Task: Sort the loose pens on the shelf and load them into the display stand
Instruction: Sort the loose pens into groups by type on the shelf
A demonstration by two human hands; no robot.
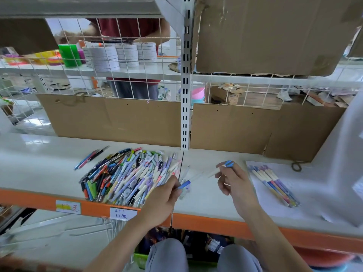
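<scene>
The left hand's grip [167, 191] pinches a blue-capped white pen [191, 181] near its cap end, fingers curled round it, the barrel pointing up and to the right over the shelf [39, 154]. The right hand's grip [233, 179] is curled round another blue-capped pen [225, 166], its cap poking out above the fingers and its pale barrel slanting down to the left; the two pens lie close but apart. Just left of the left hand lies the big heap of loose pens [127, 173], mixed in colour, reaching to the shelf's orange front edge [29, 197]. A few separate pens [90, 157] lie further left, apart from the heap. To the right of the right hand a neat row of pastel pens [275, 185] lies side by side on a white sheet [306, 205]. Cardboard panels [117, 118] stand along the back of the shelf, either side of a white slotted upright [185, 95].
</scene>
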